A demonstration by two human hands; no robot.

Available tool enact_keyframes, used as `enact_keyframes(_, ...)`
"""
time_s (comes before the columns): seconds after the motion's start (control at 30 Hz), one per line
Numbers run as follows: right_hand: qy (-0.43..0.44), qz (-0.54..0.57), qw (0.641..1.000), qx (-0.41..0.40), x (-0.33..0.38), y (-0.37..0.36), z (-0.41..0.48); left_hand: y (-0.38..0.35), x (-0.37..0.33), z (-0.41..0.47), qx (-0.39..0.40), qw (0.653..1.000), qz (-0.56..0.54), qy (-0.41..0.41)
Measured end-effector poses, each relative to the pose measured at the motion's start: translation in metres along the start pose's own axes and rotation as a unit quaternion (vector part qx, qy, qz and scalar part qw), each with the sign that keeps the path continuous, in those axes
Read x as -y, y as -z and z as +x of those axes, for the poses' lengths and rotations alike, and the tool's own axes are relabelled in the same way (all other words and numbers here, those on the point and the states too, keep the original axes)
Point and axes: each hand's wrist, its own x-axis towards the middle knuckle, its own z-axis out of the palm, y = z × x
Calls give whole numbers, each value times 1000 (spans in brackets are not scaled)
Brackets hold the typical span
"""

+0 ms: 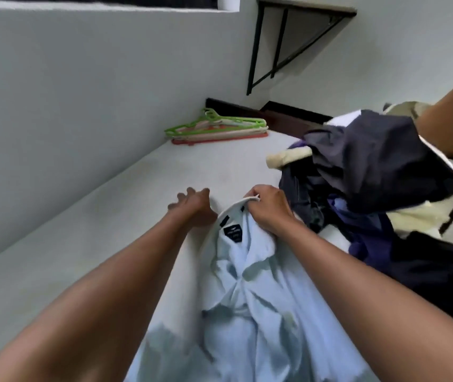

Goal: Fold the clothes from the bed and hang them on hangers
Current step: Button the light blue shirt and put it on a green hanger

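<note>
A light blue shirt (247, 312) lies crumpled on the bed (82, 244), collar (236, 205) at its far end and the inside label showing. The right hand (268, 209) is curled round the collar's right side, pinching its edge. The left hand (192, 206) is just left of the collar with its fingers spread and holding nothing; it is blurred, so I cannot tell whether it touches the sheet. To the right of the shirt, touching its edge, is a heap of dark and cream clothes (371, 175). A bare forearm (451, 117) reaches in above the heap. Well beyond the shirt's collar, against the wall (82, 92), a stack of green, cream and orange hangers (217, 129) lies flat on the bed.
</note>
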Motion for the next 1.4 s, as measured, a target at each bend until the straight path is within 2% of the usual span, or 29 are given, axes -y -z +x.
enact_keyframes(0.1, 14, 0, 998, 69, 15, 2, 22, 2, 4, 28, 56, 998, 6, 33)
enact_keyframes(0.2, 10, 3, 964, 266, 31, 2, 61, 7, 4, 73, 120, 988, -26, 90)
enact_keyframes(0.27, 25, -19, 948, 315, 39, 4, 92, 10, 2, 97, 148, 981, -41, 119)
enact_keyframes(0.37, 111, -87, 961, 237, 46, -1, 150, 10, -3, 108, 187, 971, -46, 139)
enact_keyframes(0.47, 169, -143, 964, 145, 60, -9, 217, 11, -10, 112, 187, 967, -66, 157)
enact_keyframes(0.6, 230, -229, 944, 55, 93, -18, 301, 11, -15, 124, 199, 963, -71, 166)
enact_keyframes(0.8, 251, -350, 898, 93, 96, -40, 373, 15, -16, 138, 235, 952, -62, 184)
enact_keyframes(0.97, 285, -367, 882, 84, 81, -50, 380, 9, -18, 140, 228, 954, -60, 187)
enact_keyframes(1.1, 286, -361, 886, 50, 89, -38, 382, 7, -19, 142, 223, 955, -54, 189)
enact_keyframes(1.23, 364, -376, 852, 26, 105, -23, 352, 2, -18, 144, 208, 958, -52, 189)
enact_keyframes(1.4, 465, -356, 810, -8, 110, -10, 256, -10, -18, 144, 163, 969, -36, 182)
